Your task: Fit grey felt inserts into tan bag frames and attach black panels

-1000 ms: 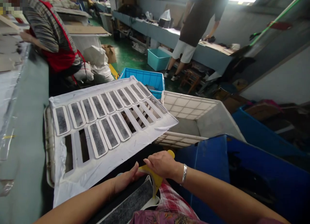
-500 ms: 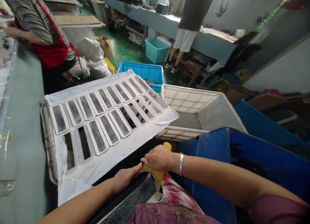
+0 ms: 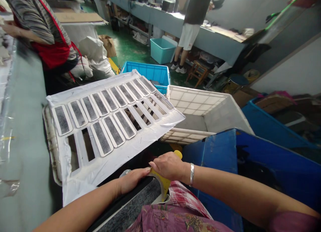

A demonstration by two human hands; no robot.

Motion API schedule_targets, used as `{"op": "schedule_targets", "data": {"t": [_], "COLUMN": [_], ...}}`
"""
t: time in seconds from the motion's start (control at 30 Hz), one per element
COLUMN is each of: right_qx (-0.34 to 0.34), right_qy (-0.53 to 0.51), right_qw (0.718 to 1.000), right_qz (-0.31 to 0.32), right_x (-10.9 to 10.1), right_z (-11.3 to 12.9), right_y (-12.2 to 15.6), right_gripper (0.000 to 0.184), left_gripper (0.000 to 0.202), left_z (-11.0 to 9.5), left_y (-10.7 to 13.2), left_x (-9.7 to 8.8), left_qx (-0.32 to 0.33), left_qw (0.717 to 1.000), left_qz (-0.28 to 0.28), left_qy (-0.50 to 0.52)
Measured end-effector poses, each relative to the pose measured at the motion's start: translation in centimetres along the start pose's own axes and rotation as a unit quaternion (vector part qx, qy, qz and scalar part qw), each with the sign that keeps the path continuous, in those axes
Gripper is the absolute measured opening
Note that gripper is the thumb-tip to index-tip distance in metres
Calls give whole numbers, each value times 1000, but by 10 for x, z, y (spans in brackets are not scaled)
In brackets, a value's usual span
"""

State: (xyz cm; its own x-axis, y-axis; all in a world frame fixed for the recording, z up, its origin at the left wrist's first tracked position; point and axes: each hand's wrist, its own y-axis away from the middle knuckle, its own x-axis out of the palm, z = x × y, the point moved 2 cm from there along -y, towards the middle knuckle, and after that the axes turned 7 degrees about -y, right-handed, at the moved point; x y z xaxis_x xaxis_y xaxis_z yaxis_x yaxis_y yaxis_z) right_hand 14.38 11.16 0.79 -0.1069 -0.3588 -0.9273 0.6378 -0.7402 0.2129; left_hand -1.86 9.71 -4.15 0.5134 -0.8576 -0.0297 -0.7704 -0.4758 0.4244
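My right hand is closed around a yellow scraper-like tool; its rounded end shows above my fist and its broad part points down. Underneath, across my lap, lies a dark grey speckled strip with a white border. My left hand rests stretched out along the far edge of this strip's dark support, fingertips against the tool; some of its fingers are hidden. Beyond both hands a white-covered frame holds two rows of similar grey, white-edged strips, with several slots open in the nearer row.
A white plastic crate and a blue bin stand to the right, a light-blue crate behind the frame. A grey-green table runs along the left, where a person in a red apron sits. Another person stands farther back.
My right hand and the yellow tool have shifted slightly right and down in the picture. The left hand stays beside the tool. The view has tilted a little.
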Motion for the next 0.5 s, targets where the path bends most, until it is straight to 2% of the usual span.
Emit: {"op": "schedule_targets", "data": {"t": [0.13, 0.5], "right_qx": [14, 107], "right_qy": [-4, -29], "right_qw": [1000, 994], "right_qz": [3, 22], "right_x": [0, 11], "right_z": [2, 15], "right_y": [1, 21], "right_gripper": [51, 50], "left_gripper": [55, 50], "left_z": [-3, -25], "left_y": [0, 3], "left_x": [-1, 0], "left_qx": [33, 82], "left_qw": [999, 994], "left_qz": [5, 59], "left_qy": [-36, -34]}}
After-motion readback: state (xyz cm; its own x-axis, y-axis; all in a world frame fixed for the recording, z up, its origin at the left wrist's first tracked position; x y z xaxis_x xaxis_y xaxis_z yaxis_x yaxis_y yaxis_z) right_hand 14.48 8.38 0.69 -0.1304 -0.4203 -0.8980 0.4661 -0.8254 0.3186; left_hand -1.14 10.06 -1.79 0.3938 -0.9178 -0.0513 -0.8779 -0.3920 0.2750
